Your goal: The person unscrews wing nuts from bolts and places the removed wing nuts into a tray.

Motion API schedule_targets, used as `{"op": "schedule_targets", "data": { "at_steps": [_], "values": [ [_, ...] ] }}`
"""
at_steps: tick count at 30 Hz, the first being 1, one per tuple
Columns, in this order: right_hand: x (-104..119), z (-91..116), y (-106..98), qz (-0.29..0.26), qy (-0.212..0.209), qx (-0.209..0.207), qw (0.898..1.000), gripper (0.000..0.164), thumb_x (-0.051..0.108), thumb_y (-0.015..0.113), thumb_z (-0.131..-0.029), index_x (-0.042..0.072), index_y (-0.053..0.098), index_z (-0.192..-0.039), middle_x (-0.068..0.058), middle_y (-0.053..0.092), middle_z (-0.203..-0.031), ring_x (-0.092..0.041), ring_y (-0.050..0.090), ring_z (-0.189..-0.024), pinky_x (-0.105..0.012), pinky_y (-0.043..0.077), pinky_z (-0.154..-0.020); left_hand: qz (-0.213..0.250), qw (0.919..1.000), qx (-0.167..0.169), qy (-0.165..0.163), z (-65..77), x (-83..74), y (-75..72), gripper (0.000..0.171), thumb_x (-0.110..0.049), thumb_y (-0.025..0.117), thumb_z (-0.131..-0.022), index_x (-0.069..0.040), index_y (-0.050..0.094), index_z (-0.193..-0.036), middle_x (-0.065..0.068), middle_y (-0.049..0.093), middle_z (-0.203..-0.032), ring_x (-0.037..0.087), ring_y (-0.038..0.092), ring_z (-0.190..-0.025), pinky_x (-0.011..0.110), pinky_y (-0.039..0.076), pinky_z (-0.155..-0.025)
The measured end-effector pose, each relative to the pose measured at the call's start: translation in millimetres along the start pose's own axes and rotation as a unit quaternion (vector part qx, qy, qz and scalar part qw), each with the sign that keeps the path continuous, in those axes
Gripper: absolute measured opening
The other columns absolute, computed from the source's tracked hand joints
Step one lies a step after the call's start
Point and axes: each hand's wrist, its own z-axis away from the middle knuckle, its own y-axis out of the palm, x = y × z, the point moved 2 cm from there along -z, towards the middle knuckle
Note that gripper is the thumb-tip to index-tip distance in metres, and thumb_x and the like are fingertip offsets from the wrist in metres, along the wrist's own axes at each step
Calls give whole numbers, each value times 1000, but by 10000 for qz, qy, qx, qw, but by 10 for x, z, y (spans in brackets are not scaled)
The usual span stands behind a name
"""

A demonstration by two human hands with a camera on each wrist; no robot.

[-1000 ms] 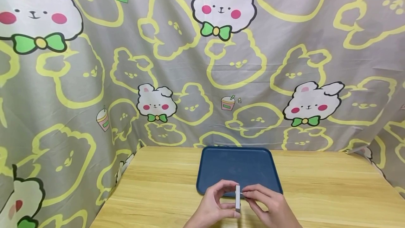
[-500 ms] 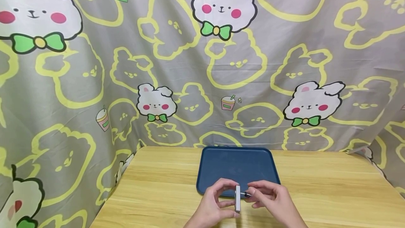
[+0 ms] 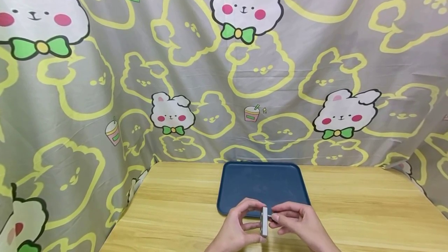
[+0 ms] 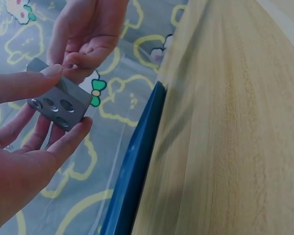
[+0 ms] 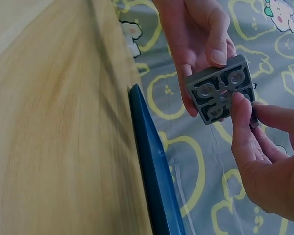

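Note:
My left hand [image 3: 235, 226] holds a square grey metal block [image 3: 264, 222] on edge, thumb below and fingers above in the head view. Several round holes mark one face of the block [image 4: 63, 100] in the left wrist view. Its other face, ribbed with round bosses, shows in the right wrist view. Just right of the block, my right hand [image 3: 300, 221] pinches a thin silver screw-like shaft [image 3: 270, 216] pointing at the ribbed face. The fingers hide the shaft's far end, and how deep its tip sits in the block I cannot tell.
Behind the hands a dark blue rectangular tray [image 3: 262, 184] lies on the wooden table [image 3: 168, 199]. A grey curtain [image 3: 206, 77] with cartoon rabbits hangs along the table's back and left sides.
The right hand first drew back rightward, baring a dark part on the shaft, then came slightly nearer the block, covering that part again. The left hand keeps its grip, with the block shifted slightly right.

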Motion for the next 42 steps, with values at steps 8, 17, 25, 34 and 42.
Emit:
{"op": "schedule_targets", "data": {
  "at_steps": [8, 17, 25, 34, 42],
  "values": [
    [22, 26, 84, 1016, -785, -503, 9904, 28, 13, 77, -93, -6, 71, -112, -15, 75, -102, -22, 76, -87, -32, 64, -73, 195, 9996, -54, -215, 4, -3, -25, 61, 12, 82, -77, 1, 59, -133, 15, 55, -134, 28, 54, -129, 41, 58, -96],
    [-3, 84, 205, 3283, -4504, -1052, 8236, 18, 6, 79, -90, 19, 76, -102, 1, 73, -101, -13, 72, -84, -15, 58, -75, 492, 9978, -46, -451, 6, 1, -65, 61, 9, 82, -79, -2, 60, -134, 19, 56, -136, 32, 54, -127, 44, 58, -95],
    [-4, 75, 210, 3496, -5307, -1038, 7651, 11, 22, 69, -100, 14, 76, -103, -6, 72, -107, -17, 73, -88, -14, 57, -82, 612, 9971, -47, -442, 8, -19, -70, 63, 8, 83, -79, 1, 58, -136, 14, 59, -134, 36, 53, -128, 44, 58, -96],
    [60, 60, 126, 1408, -1446, -1095, 9733, 24, 16, 74, -96, 7, 72, -118, -14, 73, -112, -19, 74, -95, -34, 64, -78, 255, 9992, -156, -274, 6, -18, -63, 65, 11, 82, -78, 3, 56, -136, 14, 57, -134, 22, 56, -127, 41, 58, -96],
    [4, 2, -24, 68, -104, -14, 9999, 36, 17, 64, -103, -12, 64, -126, -22, 74, -109, -28, 76, -94, -40, 65, -77, -161, 9998, -142, -52, -2, -8, -21, 63, 12, 83, -76, -2, 59, -133, 16, 54, -133, 24, 55, -126, 39, 58, -96]
  ]
}}
